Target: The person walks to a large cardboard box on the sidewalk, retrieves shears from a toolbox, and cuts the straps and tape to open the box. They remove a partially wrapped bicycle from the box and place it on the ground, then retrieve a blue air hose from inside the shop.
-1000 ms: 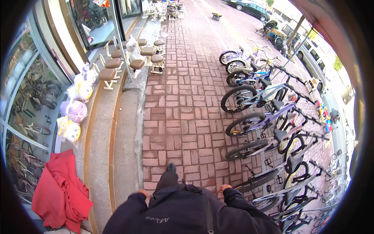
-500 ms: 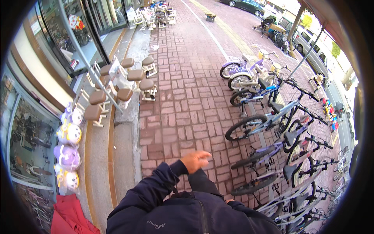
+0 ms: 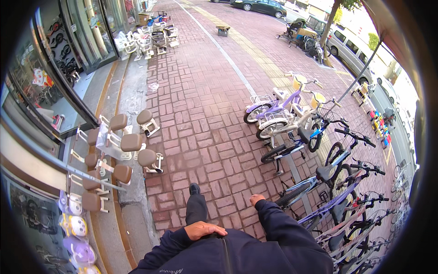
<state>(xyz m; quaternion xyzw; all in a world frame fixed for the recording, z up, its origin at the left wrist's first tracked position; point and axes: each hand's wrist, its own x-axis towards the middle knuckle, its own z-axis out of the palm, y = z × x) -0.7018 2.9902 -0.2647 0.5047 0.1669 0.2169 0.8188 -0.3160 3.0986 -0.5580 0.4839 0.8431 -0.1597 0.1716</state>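
Note:
My left hand is held at the front of my dark jacket, its fingers stretched out flat and holding nothing. My right hand is ahead of my body over the brick paving; only a small part of it shows past the cuff, and its fingers are mostly hidden. The nearest thing to it is a light blue bicycle, apart from the hand. One dark trouser leg of mine reaches forward with its shoe on the bricks.
Brown-topped stools stand along the stone steps on my left, beside bagged purple and yellow-white helmets. Parked bicycles line my right, with a purple children's bike farther along. A slanting metal pole crosses the shopfront. A low bench stands ahead.
I have moved forward along the paving, so stools and bikes are nearer. My left hand has drawn back to my jacket. My right hand has swung forward into view.

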